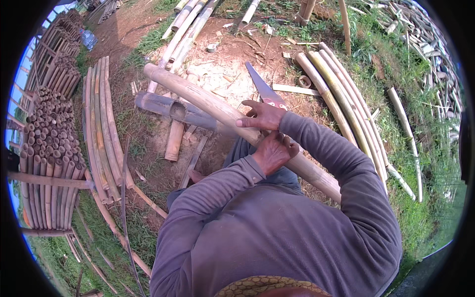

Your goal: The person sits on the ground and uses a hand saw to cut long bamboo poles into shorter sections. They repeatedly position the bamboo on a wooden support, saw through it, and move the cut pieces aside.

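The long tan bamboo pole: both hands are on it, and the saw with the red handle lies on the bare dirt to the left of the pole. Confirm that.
Not quite. The head view shows both hands, left hand and right hand, on the long tan bamboo pole, but the saw lies on the dirt to its right, beyond the right hand.

No labels, signs or screens are showing anywhere in this view. The only packaging-type items are lying at the far end of the yard: a clear plastic water bottle [89, 38] is resting on bare earth at the upper left, just beside the stacked bamboo poles, and a small round tin-like container [212, 47] is sitting on the dirt near the top centre. Markings on either cannot be made out.
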`<action>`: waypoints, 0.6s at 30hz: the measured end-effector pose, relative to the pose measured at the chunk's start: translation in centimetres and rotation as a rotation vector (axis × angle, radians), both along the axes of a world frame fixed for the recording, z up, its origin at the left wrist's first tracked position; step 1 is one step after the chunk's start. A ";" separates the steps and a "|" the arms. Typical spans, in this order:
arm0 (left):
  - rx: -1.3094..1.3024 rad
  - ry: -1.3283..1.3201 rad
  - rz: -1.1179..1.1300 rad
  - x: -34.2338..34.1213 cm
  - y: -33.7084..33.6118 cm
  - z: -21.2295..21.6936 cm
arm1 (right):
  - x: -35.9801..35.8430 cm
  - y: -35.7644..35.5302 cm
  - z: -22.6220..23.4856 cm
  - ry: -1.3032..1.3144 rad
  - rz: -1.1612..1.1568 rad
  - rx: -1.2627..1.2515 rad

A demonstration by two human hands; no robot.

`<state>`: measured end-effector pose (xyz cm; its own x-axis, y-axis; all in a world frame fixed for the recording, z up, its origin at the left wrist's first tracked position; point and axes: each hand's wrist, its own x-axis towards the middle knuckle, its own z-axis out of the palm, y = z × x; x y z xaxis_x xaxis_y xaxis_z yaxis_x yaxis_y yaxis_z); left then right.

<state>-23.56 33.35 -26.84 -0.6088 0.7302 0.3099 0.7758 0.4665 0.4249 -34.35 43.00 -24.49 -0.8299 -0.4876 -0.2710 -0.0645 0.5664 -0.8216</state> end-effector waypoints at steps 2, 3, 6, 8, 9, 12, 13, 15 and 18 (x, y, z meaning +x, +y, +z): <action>-0.238 0.372 -0.188 3.0 4.0 -0.9 | -0.1 2.6 -4.9 -0.154 -0.053 0.027; -0.430 0.204 -0.291 3.8 4.6 -0.6 | 0.9 3.7 -6.1 -0.171 -0.126 0.042; -0.011 0.286 -0.396 2.1 1.8 -0.1 | 3.6 7.7 -8.0 -0.133 -0.349 -0.029; 0.043 0.214 -0.232 1.5 -2.7 1.0 | 6.1 11.7 -7.6 -0.062 -0.478 0.013; 0.025 0.113 -0.100 1.3 -5.8 -0.1 | 7.5 14.0 -6.5 -0.051 -0.528 0.034; -0.006 -0.079 0.383 0.9 -16.4 -5.9 | 9.7 21.8 -7.8 0.025 -0.751 0.295; -0.043 -0.154 0.559 1.7 -20.0 -7.0 | 10.2 24.5 -8.7 -0.007 -0.802 0.367; 0.010 -0.293 0.860 4.4 -28.4 -10.5 | 11.0 28.9 -10.7 0.036 -0.854 0.502; -0.086 -0.367 1.016 7.7 -36.7 -11.0 | 10.1 34.0 -13.4 0.149 -0.919 0.668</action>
